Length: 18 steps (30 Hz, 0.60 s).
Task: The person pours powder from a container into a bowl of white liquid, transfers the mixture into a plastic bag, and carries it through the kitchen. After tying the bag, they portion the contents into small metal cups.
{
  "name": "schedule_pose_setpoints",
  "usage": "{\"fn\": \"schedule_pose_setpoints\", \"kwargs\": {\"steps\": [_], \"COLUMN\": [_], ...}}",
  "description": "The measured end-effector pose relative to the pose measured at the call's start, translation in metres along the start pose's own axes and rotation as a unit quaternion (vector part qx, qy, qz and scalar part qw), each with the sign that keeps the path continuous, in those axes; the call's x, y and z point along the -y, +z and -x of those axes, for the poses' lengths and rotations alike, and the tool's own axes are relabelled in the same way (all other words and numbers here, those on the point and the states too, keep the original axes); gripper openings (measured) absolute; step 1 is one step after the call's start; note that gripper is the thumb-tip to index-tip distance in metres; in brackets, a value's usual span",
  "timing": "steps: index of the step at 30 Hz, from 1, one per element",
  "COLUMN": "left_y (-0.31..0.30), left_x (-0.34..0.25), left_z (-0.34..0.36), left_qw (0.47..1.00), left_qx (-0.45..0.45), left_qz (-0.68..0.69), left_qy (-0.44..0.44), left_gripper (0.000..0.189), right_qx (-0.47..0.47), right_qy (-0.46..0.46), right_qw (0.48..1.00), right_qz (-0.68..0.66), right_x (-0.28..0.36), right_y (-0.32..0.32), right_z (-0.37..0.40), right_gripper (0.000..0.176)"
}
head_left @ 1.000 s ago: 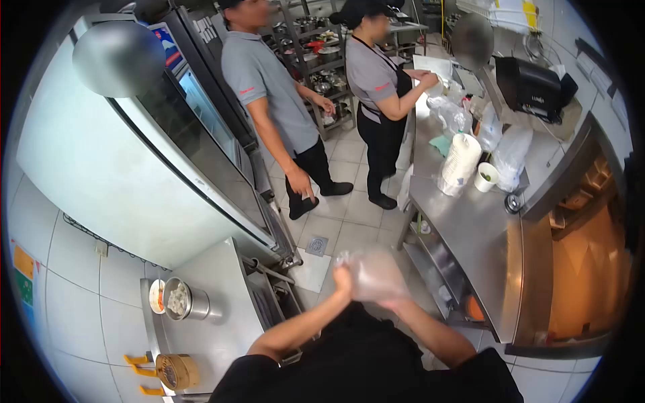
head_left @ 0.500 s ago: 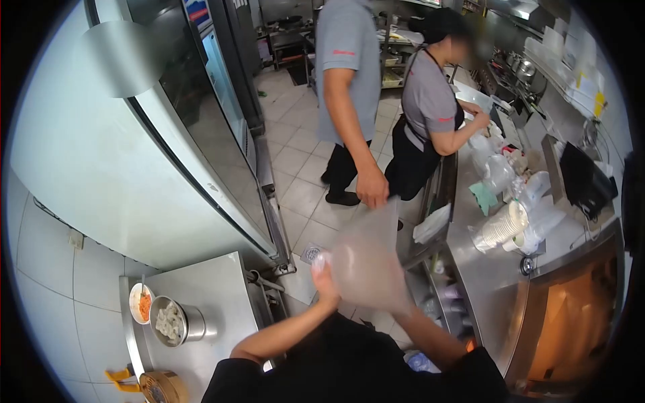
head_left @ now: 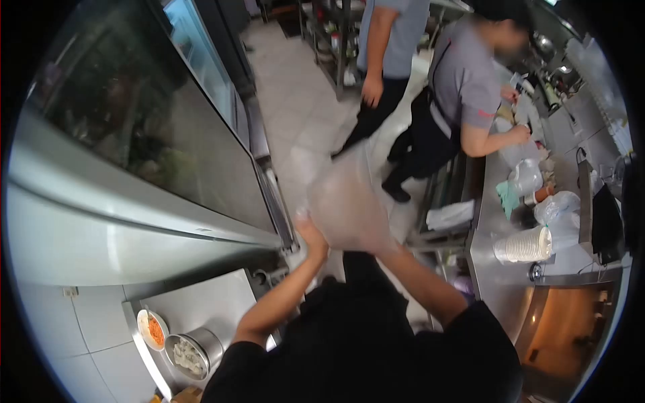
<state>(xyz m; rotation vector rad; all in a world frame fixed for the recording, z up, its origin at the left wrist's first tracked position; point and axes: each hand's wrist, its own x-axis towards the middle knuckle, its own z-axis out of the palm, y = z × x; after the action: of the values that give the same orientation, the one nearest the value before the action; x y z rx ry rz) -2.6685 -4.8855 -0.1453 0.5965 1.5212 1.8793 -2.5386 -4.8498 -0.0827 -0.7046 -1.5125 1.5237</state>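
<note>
A translucent plastic bag point(head_left: 342, 201) is held up in front of my body, over the tiled floor. At its lower left edge, my left hand point(head_left: 311, 234) has its fingers closed on the plastic. My right hand point(head_left: 374, 236) is at the bag's lower right, seen only as a blurred shape through the plastic, so its fingers are hidden. Both forearms reach forward from black sleeves.
A co-worker in grey point(head_left: 463, 74) works at the right-hand counter; another person point(head_left: 386, 60) stands ahead. Stacked cups point(head_left: 524, 246) stand on that counter. At left are a refrigerator point(head_left: 127, 235), a bowl of orange shreds point(head_left: 153, 329) and a metal pot point(head_left: 208, 341).
The standing person's hand, close by the bag's top before, is now away from it, and that person is farther off. The bag stays in my hands while my view has shifted.
</note>
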Motion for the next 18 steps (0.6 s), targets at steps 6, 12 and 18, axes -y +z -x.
{"fn": "schedule_pose_setpoints", "kwargs": {"steps": [6, 12, 18], "left_y": [0.026, 0.125, 0.156], "left_x": [0.017, -0.020, 0.033], "left_z": [-0.037, -0.166, -0.235], "left_qw": [0.996, 0.990, 0.988], "left_qx": [0.036, 0.035, 0.123], "left_qz": [-0.047, 0.026, 0.023], "left_qy": [0.074, 0.134, 0.090], "left_gripper": [0.018, 0.022, 0.017], "right_qx": [0.101, 0.136, -0.016], "right_qy": [-0.172, 0.108, 0.112], "right_qw": [0.803, 0.830, 0.958], "right_qz": [0.561, -0.530, -0.262], "right_x": [-0.014, -0.040, -0.048], "right_y": [-0.038, -0.107, -0.124], "right_z": [-0.055, -0.210, -0.266], "right_gripper": [0.044, 0.037, 0.041]}}
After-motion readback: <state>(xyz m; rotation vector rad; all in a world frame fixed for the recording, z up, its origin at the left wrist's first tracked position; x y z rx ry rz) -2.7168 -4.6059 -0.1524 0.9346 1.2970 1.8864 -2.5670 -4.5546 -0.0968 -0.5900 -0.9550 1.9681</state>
